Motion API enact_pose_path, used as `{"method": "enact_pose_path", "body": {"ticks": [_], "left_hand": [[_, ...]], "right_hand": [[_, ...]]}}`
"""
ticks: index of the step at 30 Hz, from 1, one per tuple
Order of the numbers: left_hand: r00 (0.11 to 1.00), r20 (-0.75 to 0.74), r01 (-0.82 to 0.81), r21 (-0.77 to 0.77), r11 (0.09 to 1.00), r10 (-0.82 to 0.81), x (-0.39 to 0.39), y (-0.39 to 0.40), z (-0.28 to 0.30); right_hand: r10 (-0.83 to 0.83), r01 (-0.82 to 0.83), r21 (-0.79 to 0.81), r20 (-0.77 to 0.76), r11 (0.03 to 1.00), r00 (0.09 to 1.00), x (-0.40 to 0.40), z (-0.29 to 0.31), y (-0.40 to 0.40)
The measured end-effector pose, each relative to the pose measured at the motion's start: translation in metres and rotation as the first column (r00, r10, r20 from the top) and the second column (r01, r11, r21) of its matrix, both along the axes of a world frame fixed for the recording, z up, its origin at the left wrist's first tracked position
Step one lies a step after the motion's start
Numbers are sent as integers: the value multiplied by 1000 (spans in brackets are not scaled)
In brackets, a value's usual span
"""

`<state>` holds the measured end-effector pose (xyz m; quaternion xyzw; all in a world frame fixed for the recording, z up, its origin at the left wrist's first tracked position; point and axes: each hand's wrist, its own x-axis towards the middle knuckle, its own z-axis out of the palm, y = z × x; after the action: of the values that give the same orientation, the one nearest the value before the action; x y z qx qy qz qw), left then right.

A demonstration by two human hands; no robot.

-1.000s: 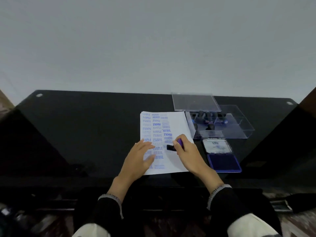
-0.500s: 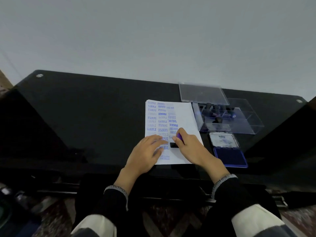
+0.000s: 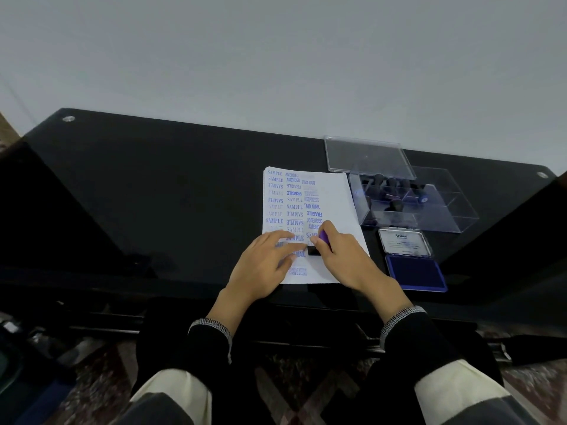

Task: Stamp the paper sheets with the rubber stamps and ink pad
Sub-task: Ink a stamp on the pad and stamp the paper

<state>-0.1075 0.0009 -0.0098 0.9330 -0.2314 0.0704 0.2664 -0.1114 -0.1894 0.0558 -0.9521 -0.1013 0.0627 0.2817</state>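
Paper sheet (image 3: 334, 194) lies on the black table (image 3: 153, 194); all places below are given relative to the sheet.

Right hand (image 3: 343, 259), over the sheet's near middle, pinches a stamp (image 3: 319, 243) with a purple handle between thumb and forefinger. The stamp's dark base sits on the paper; judged to be mid-press.

Left hand (image 3: 264, 268) rests on the sheet's near left part, fingers straight and slightly spread, holding the paper flat.

Ink pad (image 3: 414, 271) lies open just right of the sheet's near corner, lid (image 3: 403, 243) folded back. Clear box (image 3: 429, 204) with more stamps sits right of the far corner.

Progress: three columns of blue imprints (SAMPLE, FRAGILE, AMENDED, AIR MAIL) fill the left and centre. The right strip remains blank. Whether further sheets lie underneath cannot be told.
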Motion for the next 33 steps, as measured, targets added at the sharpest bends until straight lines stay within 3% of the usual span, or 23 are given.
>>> {"method": "enact_pose_path", "body": {"ticks": [7,13,21,28,33], "left_hand": [[1000,3,0,-5,1000,0,0,0,1],[1000,15,-1,-14,1000,1,0,0,0],[999,28,-16,-61,998,18,2,-2,-4],[960,44,-277,-22,961,277,3,-4,-10],[945,36,-326,73,942,325,2,-6,-10]], "right_hand": [[2,-1,-30,25,1000,1000,-2,-2,1],[20,3,-178,130,984,991,-4,-7,6],[16,10,-162,160,987,987,-8,-8,11],[-3,11,-68,121,998,993,-6,-16,9],[3,0,-59,61,998,998,4,-11,8]]}}
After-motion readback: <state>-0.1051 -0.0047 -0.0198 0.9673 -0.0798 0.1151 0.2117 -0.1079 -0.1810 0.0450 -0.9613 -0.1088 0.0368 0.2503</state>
